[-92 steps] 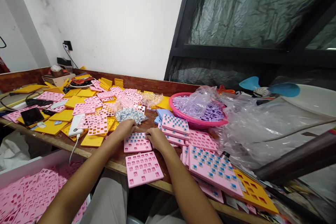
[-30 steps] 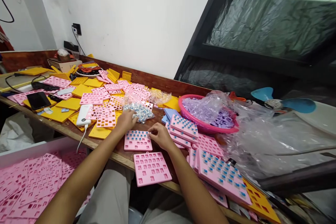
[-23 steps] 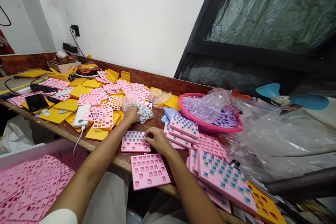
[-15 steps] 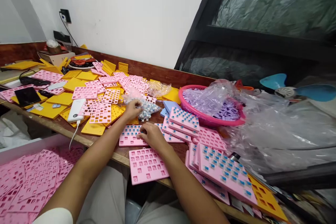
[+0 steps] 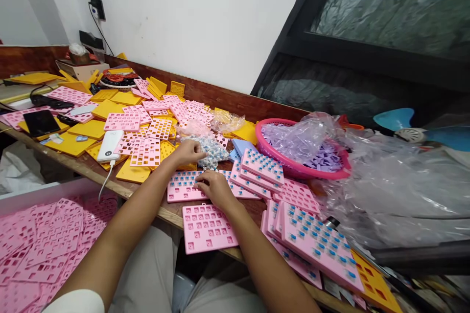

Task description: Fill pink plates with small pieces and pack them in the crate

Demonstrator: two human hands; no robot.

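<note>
Here I have the left hand (image 5: 189,152) reaching into the bag of small blue-and-white parts (image 5: 211,149), fingers curled loosely among them; whether it grips one I cannot tell. Just right, my right hand (image 5: 214,189) presses fingertips down on the pink plate (image 5: 181,187), partly filled with blue pieces, lying on the wooden bench (image 5: 167,211).

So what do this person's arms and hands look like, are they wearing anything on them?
Both forearms are bare, with no gloves, watch, bracelets or rings visible on the left hand or the right hand. The only clothing on the arms is the edge of a short white sleeve at the left upper arm, at the bottom of the picture. No sleeve shows on the right arm. No cables or markings are on either arm.
</note>
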